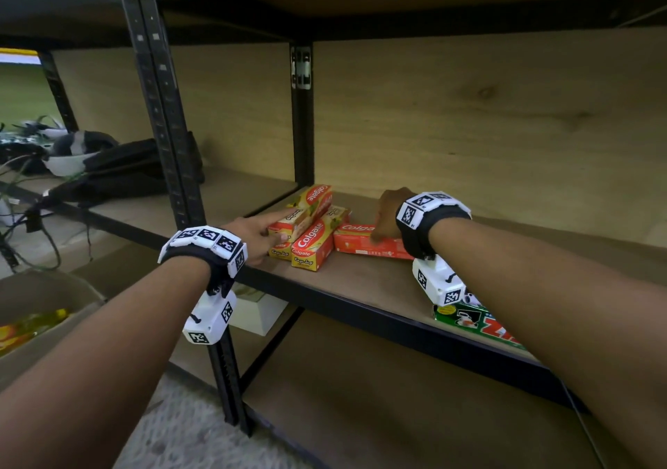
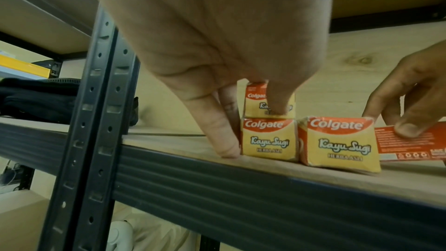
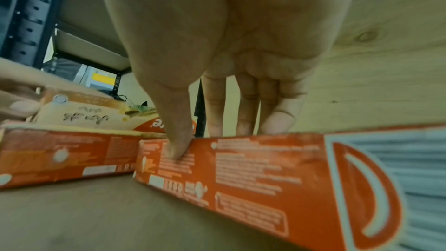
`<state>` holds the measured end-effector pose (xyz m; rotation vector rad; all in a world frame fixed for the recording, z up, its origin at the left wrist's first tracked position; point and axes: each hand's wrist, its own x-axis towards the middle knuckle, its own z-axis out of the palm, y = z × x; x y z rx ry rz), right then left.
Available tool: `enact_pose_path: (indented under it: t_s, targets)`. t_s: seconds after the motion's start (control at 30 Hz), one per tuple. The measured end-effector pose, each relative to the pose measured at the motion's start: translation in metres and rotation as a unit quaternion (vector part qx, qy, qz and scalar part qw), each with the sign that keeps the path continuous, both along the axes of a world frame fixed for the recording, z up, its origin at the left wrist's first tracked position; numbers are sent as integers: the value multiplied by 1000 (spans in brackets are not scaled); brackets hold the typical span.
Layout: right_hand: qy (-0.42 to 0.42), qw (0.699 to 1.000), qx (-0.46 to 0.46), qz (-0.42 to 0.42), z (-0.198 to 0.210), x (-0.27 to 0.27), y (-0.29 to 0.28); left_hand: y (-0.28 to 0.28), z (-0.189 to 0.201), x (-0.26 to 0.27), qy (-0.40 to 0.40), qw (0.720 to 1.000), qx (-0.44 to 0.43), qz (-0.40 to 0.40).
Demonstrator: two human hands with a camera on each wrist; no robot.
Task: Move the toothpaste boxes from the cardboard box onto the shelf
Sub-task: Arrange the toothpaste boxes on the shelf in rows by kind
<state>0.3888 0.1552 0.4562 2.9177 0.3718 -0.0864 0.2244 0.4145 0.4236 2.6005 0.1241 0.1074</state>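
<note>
Yellow toothpaste boxes [image 1: 312,243] number three, red toothpaste box [image 1: 355,242] one, on shelf [image 1: 361,284]

Three yellow Colgate boxes [image 1: 312,243] on shelf [image 1: 361,281], one stacked atop another; red box [image 1: 355,239] lying just beside

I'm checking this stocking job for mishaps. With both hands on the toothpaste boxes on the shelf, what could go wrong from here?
1. The top yellow box lies askew on another one; the left hand touching it could push it off the stack.
2. The single yellow box ends close to the front edge of the shelf; the red box, pinched by the right hand, might bump it over.
</note>
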Motion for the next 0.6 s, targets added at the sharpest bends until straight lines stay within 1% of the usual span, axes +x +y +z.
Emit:
enact_pose_path:
  t_s: [0.03,0.07,0.1,0.13,0.2,0.23,0.27,0.3,0.37,0.47,0.53,0.6]
  targets:
    - [12,1000,-19,-8,-9,24,1,-1,3,-1,14,999,-36,-5]
    - [26,999,-20,-6,-15,39,0,-1,5,-2,18,998,-60,-11]
    - [22,1000,-10,8,-21,57,1,-1,6,-2,19,998,-67,-7]
    - [10,1000,-6,10,-23,63,0,-3,9,-4,14,998,-64,-1]
    - [-10,1000,15,21,14,-6,-3,-6,12,-5,6,999,-41,9]
    - [-16,997,62,37,30,-38,-7,-10,14,-7,3,1000,-24,11]
    - [13,994,95,50,42,-60,-10,-14,16,-7,-5,1000,-5,18]
    - [46,992,103,58,53,-78,-15,-20,17,-7,-14,999,14,32]
    - [72,991,92,64,65,-92,-28,-35,21,-7,-38,996,46,68]
    - [87,993,48,59,71,-90,-48,-54,25,-7,-76,989,84,98]
    - [93,994,26,55,72,-91,-65,-61,27,-8,-101,986,72,115]
    - [90,993,40,57,71,-93,-80,-66,34,-12,-127,982,40,136]
